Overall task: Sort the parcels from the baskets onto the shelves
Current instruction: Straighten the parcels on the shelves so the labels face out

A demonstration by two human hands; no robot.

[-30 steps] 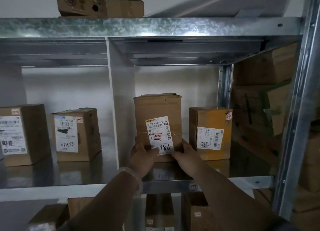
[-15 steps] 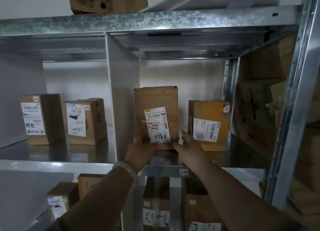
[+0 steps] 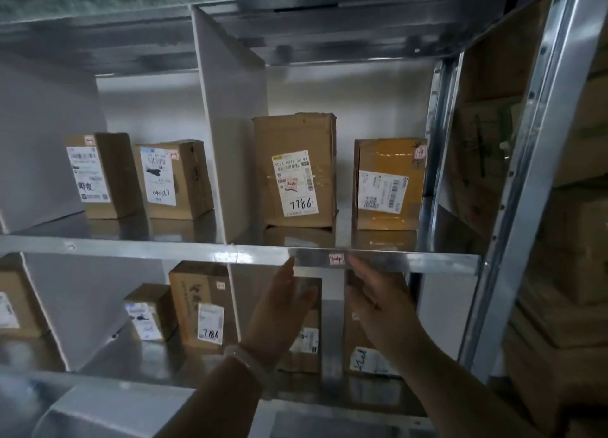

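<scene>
- Two hands, both empty: left hand [image 3: 279, 309] and right hand [image 3: 375, 302] hover just below the shelf-edge tag [image 3: 336, 259], fingers straight, palms facing, touching nothing.
- Parcel marked 7786 [image 3: 296, 171] stands upright above and slightly left of the tag, set back from the edge, label outward.
- Orange box [image 3: 388, 184] sits above-right of the tag, with a gap between it and the parcel; white divider [image 3: 230, 135] is above-left.
- Judgement: placement looks finished; the parcel's small sticker appears to match the tag.
- Advice: draw hands straight back below the tag without brushing the shelf lip; check the next parcel's sticker before lifting.
</scene>
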